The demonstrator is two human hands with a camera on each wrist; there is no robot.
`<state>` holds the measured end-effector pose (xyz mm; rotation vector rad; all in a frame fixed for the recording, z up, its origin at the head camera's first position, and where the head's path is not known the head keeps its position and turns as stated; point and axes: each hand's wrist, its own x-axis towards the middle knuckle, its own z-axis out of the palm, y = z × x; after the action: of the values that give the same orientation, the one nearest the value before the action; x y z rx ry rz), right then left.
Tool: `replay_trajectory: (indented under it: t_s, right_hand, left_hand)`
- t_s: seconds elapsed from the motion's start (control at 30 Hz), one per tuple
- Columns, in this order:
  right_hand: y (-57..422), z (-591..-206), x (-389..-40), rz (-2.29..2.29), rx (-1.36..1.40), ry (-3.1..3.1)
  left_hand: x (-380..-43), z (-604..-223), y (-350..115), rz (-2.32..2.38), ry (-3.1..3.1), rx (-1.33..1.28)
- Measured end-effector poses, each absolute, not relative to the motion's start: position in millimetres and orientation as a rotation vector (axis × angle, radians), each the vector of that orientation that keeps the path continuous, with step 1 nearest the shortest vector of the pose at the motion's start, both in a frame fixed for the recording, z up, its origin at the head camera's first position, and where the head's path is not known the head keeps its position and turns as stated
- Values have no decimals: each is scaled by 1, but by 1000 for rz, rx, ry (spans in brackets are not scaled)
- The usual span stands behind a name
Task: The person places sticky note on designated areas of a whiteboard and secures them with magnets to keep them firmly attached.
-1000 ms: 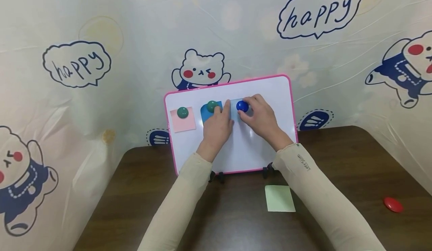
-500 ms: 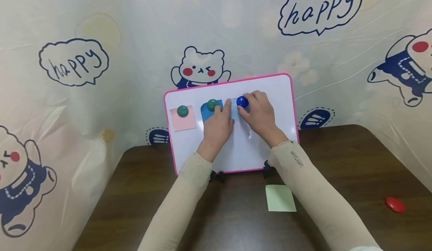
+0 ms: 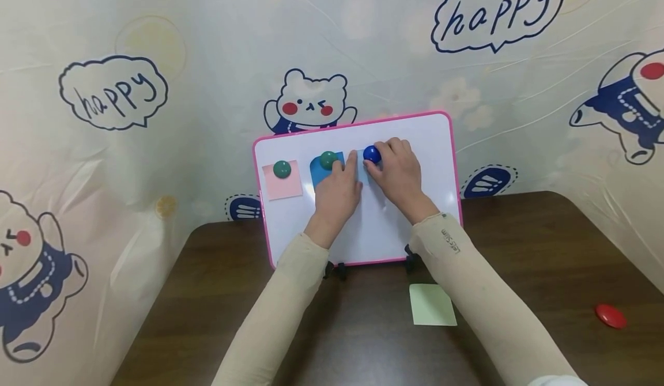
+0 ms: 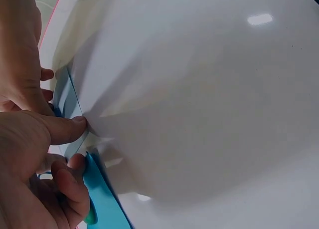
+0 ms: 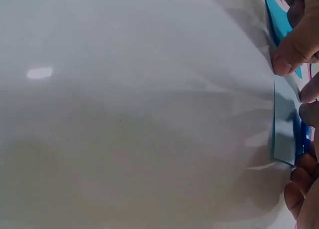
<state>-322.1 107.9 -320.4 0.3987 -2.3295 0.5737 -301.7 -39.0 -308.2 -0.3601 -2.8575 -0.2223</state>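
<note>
Thumb and fingers of my right hand pinch a round blue magnet against a light blue sticky note on the pink-framed whiteboard. My left hand presses that note's left side with an extended index finger, its thumb at the lower edge. Beside that hand, a darker blue sticky note hangs under a green magnet, partly covered by the hand. Farther left, a pink sticky note is held by another green magnet.
A pale green sticky note lies on the brown table before the board. At the right is a red magnet. Black stand feet support the board; a printed curtain hangs behind.
My right hand has moved slightly up the board with the blue magnet, which now sits nearer the note's top edge. My left hand keeps its place on the note.
</note>
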Motion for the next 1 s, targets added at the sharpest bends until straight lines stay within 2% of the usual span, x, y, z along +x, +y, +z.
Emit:
replay_trajectory:
  t_s: [1.0]
  right_hand:
    - [96,-324,-327,511,349,-2315]
  left_hand:
    - [-300,-310,-37,-213,-2813,-387]
